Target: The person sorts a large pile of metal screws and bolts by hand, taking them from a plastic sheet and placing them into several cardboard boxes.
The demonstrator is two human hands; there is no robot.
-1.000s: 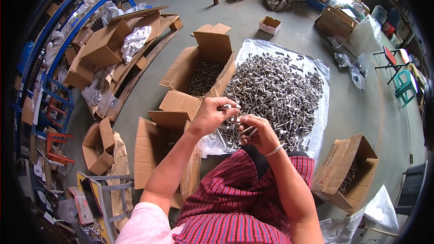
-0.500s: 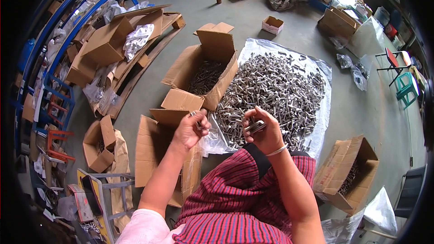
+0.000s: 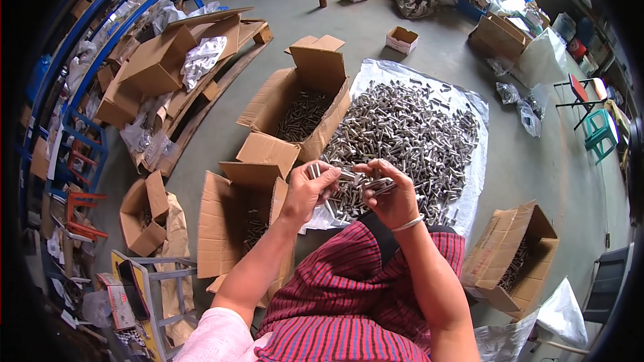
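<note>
A big heap of grey metal bolts (image 3: 402, 134) lies on a clear plastic sheet (image 3: 473, 181) on the floor in front of me. My left hand (image 3: 310, 191) pinches a bolt at its fingertips, just above the near edge of the heap. My right hand (image 3: 389, 194) holds a small bunch of bolts, its fingers curled round them. The two hands almost touch over the heap. An open cardboard box (image 3: 231, 228) with a few bolts in it stands below my left hand.
Another open box (image 3: 315, 87) partly filled with bolts stands beyond the near one. A smaller box (image 3: 520, 255) with bolts sits at my right, one more box (image 3: 144, 218) at my left. Blue shelving (image 3: 74, 114) and piled cartons line the left; stools (image 3: 594, 117) stand far right.
My left hand swung down toward the near box and has come back up to the right hand. It now pinches a bolt beside the bunch in my right hand.
</note>
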